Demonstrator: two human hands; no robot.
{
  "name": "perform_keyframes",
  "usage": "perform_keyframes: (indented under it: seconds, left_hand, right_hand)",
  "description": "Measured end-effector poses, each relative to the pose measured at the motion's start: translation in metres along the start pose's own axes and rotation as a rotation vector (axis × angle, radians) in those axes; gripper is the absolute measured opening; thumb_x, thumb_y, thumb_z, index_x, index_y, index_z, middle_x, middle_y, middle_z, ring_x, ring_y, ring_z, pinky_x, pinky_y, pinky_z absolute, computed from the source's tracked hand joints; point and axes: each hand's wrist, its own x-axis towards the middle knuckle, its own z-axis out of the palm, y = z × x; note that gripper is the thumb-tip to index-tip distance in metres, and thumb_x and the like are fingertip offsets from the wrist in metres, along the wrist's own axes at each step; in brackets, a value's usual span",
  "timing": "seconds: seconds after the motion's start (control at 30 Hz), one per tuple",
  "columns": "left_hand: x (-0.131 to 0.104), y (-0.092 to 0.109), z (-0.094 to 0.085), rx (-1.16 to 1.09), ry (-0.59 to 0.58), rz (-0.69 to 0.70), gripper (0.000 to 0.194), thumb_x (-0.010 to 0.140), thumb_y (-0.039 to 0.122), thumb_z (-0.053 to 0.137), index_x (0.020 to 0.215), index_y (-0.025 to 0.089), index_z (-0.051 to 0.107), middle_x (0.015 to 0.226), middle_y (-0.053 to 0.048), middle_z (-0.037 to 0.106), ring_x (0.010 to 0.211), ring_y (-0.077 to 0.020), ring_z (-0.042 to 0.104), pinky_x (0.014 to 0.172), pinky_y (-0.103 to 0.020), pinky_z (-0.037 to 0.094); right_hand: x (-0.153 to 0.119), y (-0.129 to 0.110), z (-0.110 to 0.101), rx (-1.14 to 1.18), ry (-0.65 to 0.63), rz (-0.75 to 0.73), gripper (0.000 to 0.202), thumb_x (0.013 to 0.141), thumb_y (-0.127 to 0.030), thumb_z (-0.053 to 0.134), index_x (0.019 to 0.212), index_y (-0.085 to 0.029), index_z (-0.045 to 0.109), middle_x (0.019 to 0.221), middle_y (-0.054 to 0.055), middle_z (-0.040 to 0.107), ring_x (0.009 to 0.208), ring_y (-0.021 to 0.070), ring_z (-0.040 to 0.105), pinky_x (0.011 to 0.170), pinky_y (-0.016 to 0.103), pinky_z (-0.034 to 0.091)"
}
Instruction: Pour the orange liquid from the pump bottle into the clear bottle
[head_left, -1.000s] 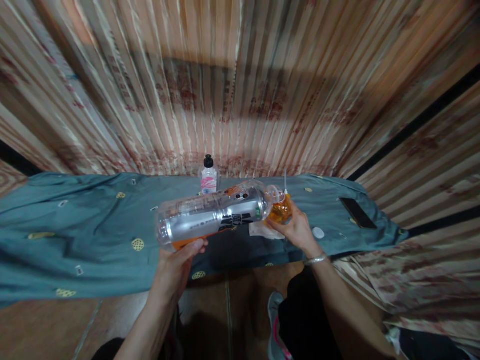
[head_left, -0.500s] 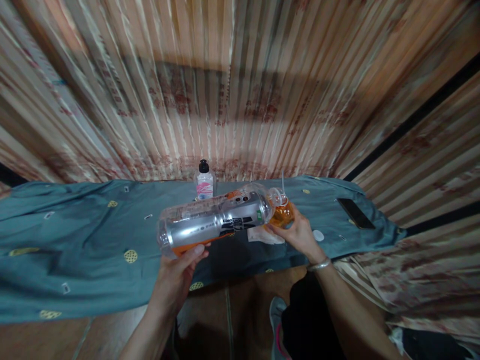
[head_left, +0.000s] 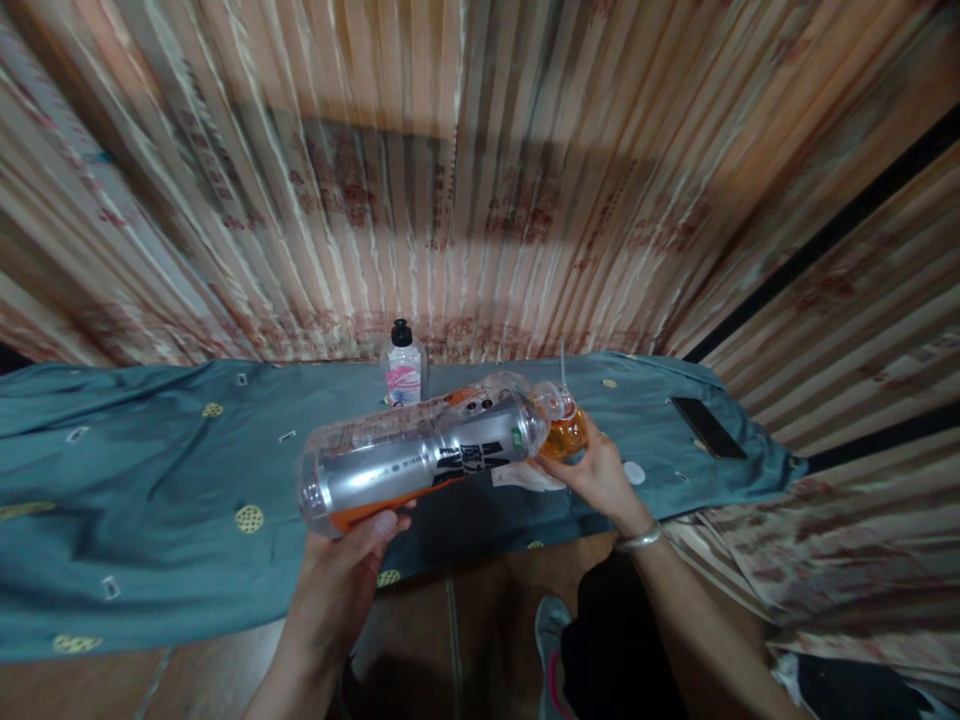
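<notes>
My left hand (head_left: 360,550) holds a large clear bottle (head_left: 420,450) with a silver and orange label from below, near its base. The bottle lies nearly level, its neck pointing right and a little up. Its mouth is at the opening of a small container of orange liquid (head_left: 568,436); whether they touch is hard to tell. My right hand (head_left: 600,475) has its fingers wrapped round that container. A thin pale stick (head_left: 564,365) stands up from it. Under the hands a white tissue (head_left: 525,476) lies on the cloth.
A clear bottle with a black cap and pink label (head_left: 403,372) stands behind the large bottle. A white round cap (head_left: 634,472) and a dark phone (head_left: 708,427) lie to the right on the green cloth (head_left: 172,480). Pleated curtains (head_left: 450,180) hang behind.
The base of the large bottle has moved left and slightly down with my left hand. My right hand and the small container have barely shifted.
</notes>
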Motion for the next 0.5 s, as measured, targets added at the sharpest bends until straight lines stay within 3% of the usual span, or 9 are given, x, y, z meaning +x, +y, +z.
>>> perform_keyframes:
  seconds: [0.3,0.5]
  left_hand:
    - [-0.0084,-0.0008,-0.0021,-0.139,0.022,-0.014,0.033,0.052,0.037,0.103,0.070,0.022,0.080,0.081,-0.005,0.082,0.075,-0.0258,0.080,0.063,-0.031,0.066]
    - [-0.0095,0.0031,0.0010,-0.185,-0.015,-0.006,0.028,0.057,0.041,0.100,0.072,0.025,0.082,0.083,-0.006,0.083,0.076,-0.0281,0.081,0.063,-0.034,0.067]
  right_hand:
    - [-0.0011,0.0052,0.0014,-0.037,0.030,-0.015,0.068,0.072,-0.049,0.083,0.131,-0.021,0.064,0.121,0.012,0.080,0.109,0.0354,0.077,0.098,0.054,0.061]
    - [-0.0013,0.0053,0.0002,-0.022,0.019,-0.009,0.065,0.073,-0.049,0.084,0.128,-0.024,0.063,0.122,0.011,0.079,0.109,0.0362,0.077,0.100,0.055,0.060]
